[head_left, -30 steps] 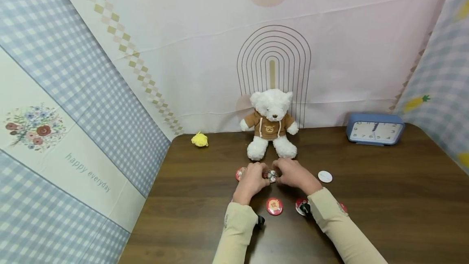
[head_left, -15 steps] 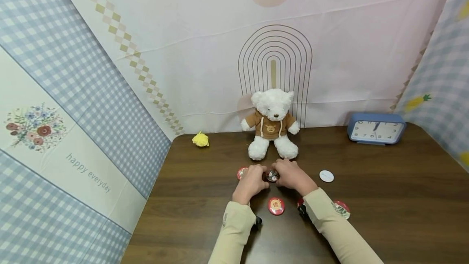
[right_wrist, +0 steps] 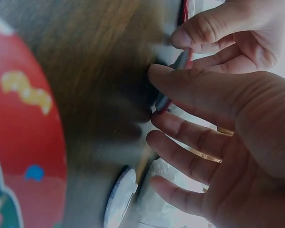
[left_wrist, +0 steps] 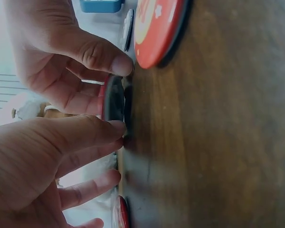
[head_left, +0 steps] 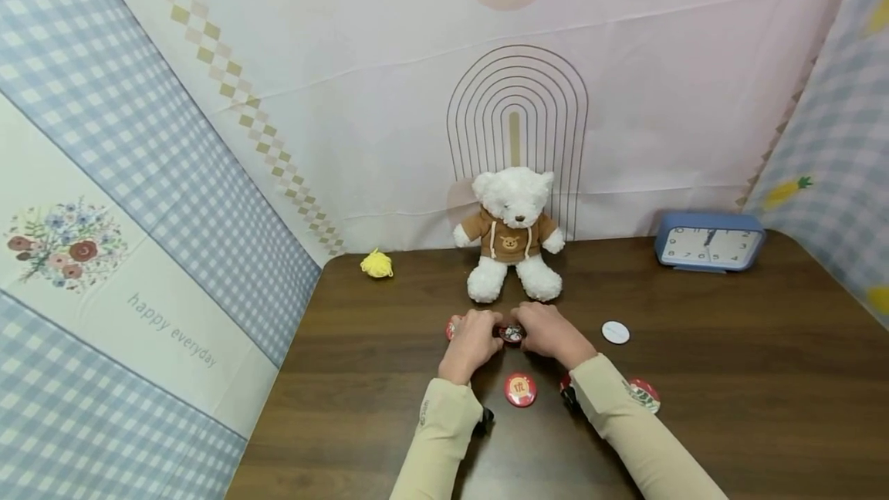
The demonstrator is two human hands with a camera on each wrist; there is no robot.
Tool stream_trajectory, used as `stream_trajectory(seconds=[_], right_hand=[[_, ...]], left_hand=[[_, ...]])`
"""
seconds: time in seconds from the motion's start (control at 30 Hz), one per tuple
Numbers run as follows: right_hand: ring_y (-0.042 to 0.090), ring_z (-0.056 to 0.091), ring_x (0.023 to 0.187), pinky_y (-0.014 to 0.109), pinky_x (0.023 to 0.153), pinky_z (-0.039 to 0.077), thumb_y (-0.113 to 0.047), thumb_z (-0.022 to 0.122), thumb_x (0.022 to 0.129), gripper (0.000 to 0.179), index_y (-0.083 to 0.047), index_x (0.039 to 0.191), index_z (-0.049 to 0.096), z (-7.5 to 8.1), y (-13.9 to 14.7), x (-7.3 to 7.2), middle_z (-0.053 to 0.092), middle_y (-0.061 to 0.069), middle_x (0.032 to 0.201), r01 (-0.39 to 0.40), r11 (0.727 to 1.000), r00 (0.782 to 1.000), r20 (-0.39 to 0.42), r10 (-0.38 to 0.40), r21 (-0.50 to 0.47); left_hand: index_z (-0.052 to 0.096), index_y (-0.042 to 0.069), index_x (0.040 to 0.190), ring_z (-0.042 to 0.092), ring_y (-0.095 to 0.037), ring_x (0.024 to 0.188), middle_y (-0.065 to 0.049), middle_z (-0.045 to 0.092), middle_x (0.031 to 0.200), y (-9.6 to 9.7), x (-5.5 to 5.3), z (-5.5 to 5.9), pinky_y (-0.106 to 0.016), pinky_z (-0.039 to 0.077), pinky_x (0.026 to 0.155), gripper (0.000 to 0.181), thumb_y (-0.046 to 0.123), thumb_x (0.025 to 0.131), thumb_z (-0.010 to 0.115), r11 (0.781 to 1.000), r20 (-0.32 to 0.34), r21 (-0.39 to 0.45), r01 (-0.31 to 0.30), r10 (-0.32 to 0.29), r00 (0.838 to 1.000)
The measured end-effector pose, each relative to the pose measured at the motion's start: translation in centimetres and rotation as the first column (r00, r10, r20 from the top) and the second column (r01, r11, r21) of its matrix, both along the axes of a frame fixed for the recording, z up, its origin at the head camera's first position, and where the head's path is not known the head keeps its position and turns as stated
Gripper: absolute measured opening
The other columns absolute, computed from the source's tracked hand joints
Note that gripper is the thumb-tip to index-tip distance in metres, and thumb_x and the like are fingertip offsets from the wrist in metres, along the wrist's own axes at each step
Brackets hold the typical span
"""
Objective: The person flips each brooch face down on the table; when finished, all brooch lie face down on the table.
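Note:
Both hands meet over one small round button badge (head_left: 512, 333) with a dark, patterned face, in front of the teddy bear's feet. My left hand (head_left: 472, 342) pinches its left edge between thumb and fingers. On the opposite edge, my right hand (head_left: 552, 332) pinches with thumb and forefinger, its other fingers spread in the right wrist view. The left wrist view shows the badge (left_wrist: 114, 99) side-on, close over the table, red rim toward the bear. A red badge with a gold centre (head_left: 520, 390) lies nearer me; another red badge (head_left: 453, 326) is partly behind the left hand.
A white teddy bear (head_left: 514, 234) in a brown hoodie sits against the wall. A blue clock (head_left: 710, 242) stands back right, a yellow yarn ball (head_left: 377, 263) back left. A white disc (head_left: 615, 332) and a red-and-green badge (head_left: 644, 396) lie right, the latter partly under the sleeve.
The held badge has tipped, its face now looking narrower and darker. My right forearm has shifted slightly left, uncovering more of the red-and-green badge. Both hands stay at the same spot.

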State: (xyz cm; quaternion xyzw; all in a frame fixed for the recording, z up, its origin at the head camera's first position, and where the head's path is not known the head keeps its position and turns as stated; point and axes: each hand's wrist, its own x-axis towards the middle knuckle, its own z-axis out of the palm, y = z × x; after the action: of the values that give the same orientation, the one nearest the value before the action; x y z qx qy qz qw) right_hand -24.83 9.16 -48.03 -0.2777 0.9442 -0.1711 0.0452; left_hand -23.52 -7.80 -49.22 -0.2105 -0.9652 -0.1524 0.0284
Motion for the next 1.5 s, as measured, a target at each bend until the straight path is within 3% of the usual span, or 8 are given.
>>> stream_trajectory(seconds=[0.3,0.63,0.83,1.03,1.2,1.37,1.5], right_hand=[[0.018,0.052,0.068,0.039,0.065,0.045,0.004,0.075,0.08,0.018,-0.01,0.083,0.063,-0.1,0.6,-0.5,0.056,-0.001,0.073,-0.018,0.998,0.999,0.037,0.02,-0.064],[0.016,0.059,0.073,0.038,0.069,0.049,0.0,0.072,0.087,0.006,-0.006,0.087,0.071,0.3,0.5,-0.5,0.063,-0.001,0.076,-0.058,0.993,0.998,0.023,0.061,-0.101],[0.013,0.054,0.068,0.035,0.066,0.047,0.004,0.071,0.086,0.012,-0.008,0.087,0.073,0.3,0.6,-0.3,0.064,-0.003,0.075,-0.048,0.992,0.997,0.05,0.054,-0.113],[0.013,0.049,0.063,0.033,0.062,0.044,0.007,0.069,0.084,0.015,-0.007,0.079,0.07,0.4,0.8,0.0,0.059,-0.003,0.069,-0.04,0.992,0.998,0.051,0.047,-0.117],[0.014,0.05,0.064,0.033,0.062,0.044,0.01,0.067,0.081,0.018,-0.007,0.082,0.071,0.0,0.8,-0.1,0.06,-0.003,0.07,-0.038,0.992,0.998,0.053,0.045,-0.12],[0.02,0.058,0.071,0.038,0.066,0.048,0.008,0.069,0.081,0.015,-0.005,0.089,0.069,-0.6,0.8,-0.3,0.062,0.001,0.076,0.01,0.994,0.999,0.039,-0.006,-0.11],[0.026,0.059,0.073,0.043,0.066,0.048,0.006,0.07,0.08,0.017,-0.005,0.088,0.061,-0.9,0.7,-0.3,0.059,0.005,0.076,0.092,0.988,0.995,0.051,-0.087,-0.122]], left_hand=[[0.074,0.022,0.084,0.067,-0.021,0.078,0.007,0.07,0.079,0.0,-0.5,0.0,-0.043,0.032,0.072,0.011,0.013,0.086,0.08,0.998,-0.007,0.053,0.013,-0.013,1.0],[0.078,0.021,0.085,0.066,-0.02,0.074,0.008,0.071,0.079,-0.1,-1.1,0.3,-0.04,0.028,0.07,0.009,0.013,0.089,0.076,0.997,0.02,0.073,0.003,-0.004,1.0],[0.076,0.021,0.082,0.061,-0.016,0.07,0.011,0.066,0.072,0.1,-0.8,0.4,-0.039,0.028,0.07,0.01,0.013,0.088,0.077,0.995,0.036,0.1,-0.004,0.0,0.999],[0.077,0.02,0.089,0.06,-0.014,0.074,0.011,0.065,0.075,0.4,-0.8,0.6,-0.038,0.031,0.07,0.007,0.014,0.086,0.079,0.995,0.037,0.097,-0.023,0.02,0.999],[0.074,0.018,0.086,0.06,-0.011,0.074,0.01,0.065,0.076,0.6,-0.8,0.5,-0.039,0.033,0.071,0.009,0.012,0.084,0.08,0.99,0.05,0.131,-0.041,0.035,0.998],[0.067,0.018,0.086,0.057,-0.011,0.072,0.011,0.061,0.074,0.6,-0.7,0.6,-0.042,0.033,0.075,0.015,0.009,0.083,0.079,0.984,0.072,0.161,-0.07,0.059,0.996],[0.063,0.019,0.085,0.057,-0.013,0.072,0.012,0.059,0.073,0.7,-0.7,0.7,-0.045,0.034,0.078,0.02,0.008,0.081,0.079,0.981,0.076,0.172,-0.093,0.081,0.994]])
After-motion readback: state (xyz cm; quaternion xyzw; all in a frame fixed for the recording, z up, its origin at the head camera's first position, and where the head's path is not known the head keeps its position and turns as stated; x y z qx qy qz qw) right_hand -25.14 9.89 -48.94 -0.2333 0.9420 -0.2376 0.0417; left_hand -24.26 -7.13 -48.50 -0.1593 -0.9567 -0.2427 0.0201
